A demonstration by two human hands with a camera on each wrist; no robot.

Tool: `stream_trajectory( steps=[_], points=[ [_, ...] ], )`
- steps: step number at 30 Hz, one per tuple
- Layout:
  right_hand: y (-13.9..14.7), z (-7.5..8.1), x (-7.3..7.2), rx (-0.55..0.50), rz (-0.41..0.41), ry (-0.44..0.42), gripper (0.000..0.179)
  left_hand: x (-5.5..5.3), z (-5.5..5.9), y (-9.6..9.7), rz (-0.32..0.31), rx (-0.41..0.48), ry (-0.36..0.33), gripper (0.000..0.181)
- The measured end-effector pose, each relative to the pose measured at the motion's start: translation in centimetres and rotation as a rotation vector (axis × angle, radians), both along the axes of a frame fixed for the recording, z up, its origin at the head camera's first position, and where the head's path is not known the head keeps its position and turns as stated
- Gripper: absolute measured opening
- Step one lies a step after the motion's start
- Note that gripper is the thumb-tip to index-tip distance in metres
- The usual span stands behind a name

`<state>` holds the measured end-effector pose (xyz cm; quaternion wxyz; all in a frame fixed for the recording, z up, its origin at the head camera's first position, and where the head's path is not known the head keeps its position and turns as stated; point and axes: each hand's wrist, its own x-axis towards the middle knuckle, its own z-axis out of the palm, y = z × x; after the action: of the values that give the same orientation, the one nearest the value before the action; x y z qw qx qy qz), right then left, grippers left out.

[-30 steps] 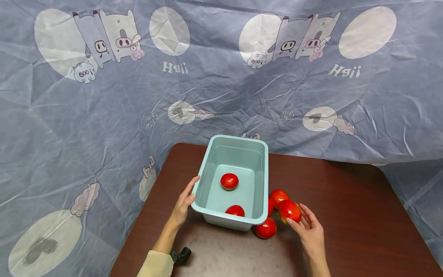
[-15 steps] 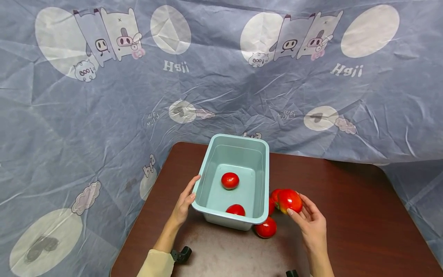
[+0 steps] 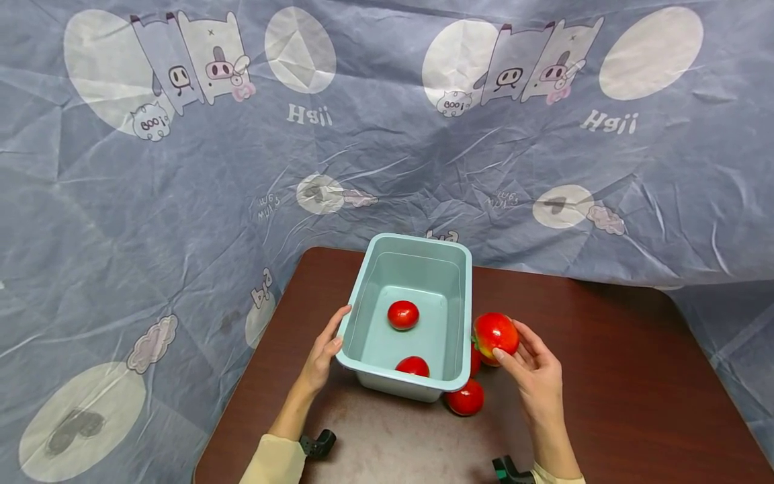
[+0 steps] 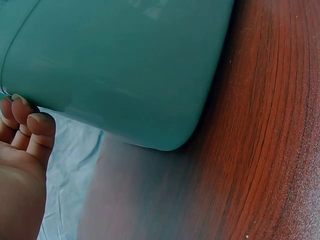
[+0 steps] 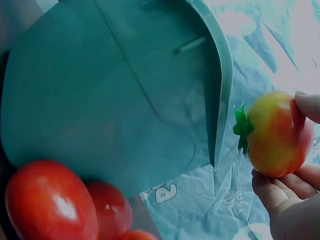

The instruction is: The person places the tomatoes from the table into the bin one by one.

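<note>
My left hand [image 3: 320,357] holds the light teal plastic bin [image 3: 467,309] at its near left rim. In the left wrist view its fingers [image 4: 40,125] curl up under the rim of the bin. My right hand [image 3: 539,376] pinches a red tomato [image 3: 494,331] between thumb and fingers, raised beside the bin's right wall. Seen from the right wrist, this tomato [image 5: 277,135] has a yellowish end and a green leafy stem top facing the bin. Two red tomatoes, one mid-floor [image 3: 403,315] and one near the front wall [image 3: 413,366], lie inside the bin.
On the brown wooden table [image 3: 617,376], a tomato [image 3: 465,398] sits by the bin's near right corner. Another tomato [image 3: 474,360] lies behind it, partly covered by the bin rim. A grey-blue printed cloth [image 3: 387,154] hangs behind and at the left.
My right hand has lifted the tomato up and toward the bin, turning its stem end to the bin. The left hand and the bin have stayed in place.
</note>
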<state>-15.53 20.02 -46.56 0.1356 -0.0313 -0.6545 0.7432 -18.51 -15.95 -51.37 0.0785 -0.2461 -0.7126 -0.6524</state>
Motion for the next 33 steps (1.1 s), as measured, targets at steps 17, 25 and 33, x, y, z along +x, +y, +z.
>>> stream_trajectory(
  steps=[17, 25, 33],
  points=[
    [-2.5, 0.9, -0.5, -0.004, 0.181, 0.059, 0.061, 0.2, 0.2, 0.2, -0.015, 0.008, -0.007, 0.057],
    [-3.6, 0.9, -0.7, 0.016, 0.246, 0.065, 0.063, -0.5, -1.2, -0.1, -0.018, 0.019, 0.002, 0.057],
    [-4.1, 0.9, -1.1, -0.002, 0.229, 0.082, 0.064, -0.1, -0.4, 0.0, -0.021, 0.017, -0.016, 0.057]
  ],
)
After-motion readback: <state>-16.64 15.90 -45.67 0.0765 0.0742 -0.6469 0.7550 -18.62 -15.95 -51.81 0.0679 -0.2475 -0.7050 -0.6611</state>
